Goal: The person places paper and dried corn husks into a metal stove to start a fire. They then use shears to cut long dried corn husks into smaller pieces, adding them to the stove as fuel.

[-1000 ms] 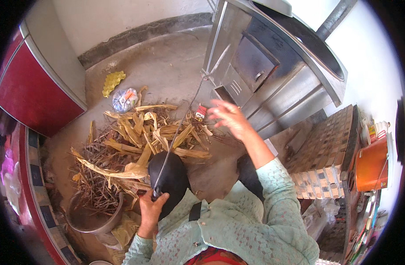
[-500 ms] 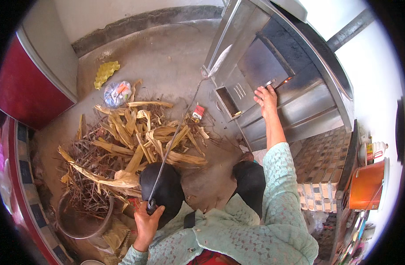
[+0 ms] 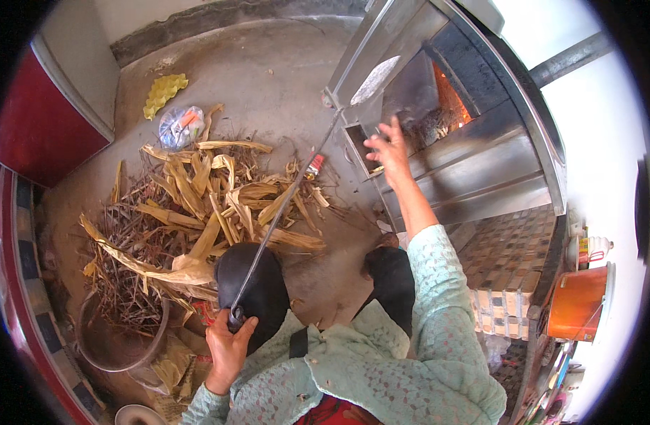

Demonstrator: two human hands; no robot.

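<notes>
My left hand (image 3: 228, 348), low in the middle, is closed round the dark handle of a long-rodded fire shovel (image 3: 268, 230). Its pale, flat blade (image 3: 376, 79) is raised beside the metal stove (image 3: 473, 170). My right hand (image 3: 391, 152) is at the stove's opened fire door (image 3: 403, 92), fingers apart and slightly blurred; whether a fingertip still touches the door handle is unclear. Orange flames (image 3: 449, 99) show in the firebox opening. Below the door, a small drawer (image 3: 358, 145) stands pulled out.
Dry corn husks (image 3: 197, 191) and twigs (image 3: 137, 241) cover the floor at left, beside a round basin (image 3: 123, 365). Behind them lie a plastic bag (image 3: 181, 127) and a yellow tray (image 3: 165, 93). A red packet (image 3: 315, 165) lies near the shovel rod. An orange pot (image 3: 576, 301) stands right.
The fire door has swung open, exposing the flames. My right hand has moved left and toward me with it. The shovel blade has shifted slightly to the right.
</notes>
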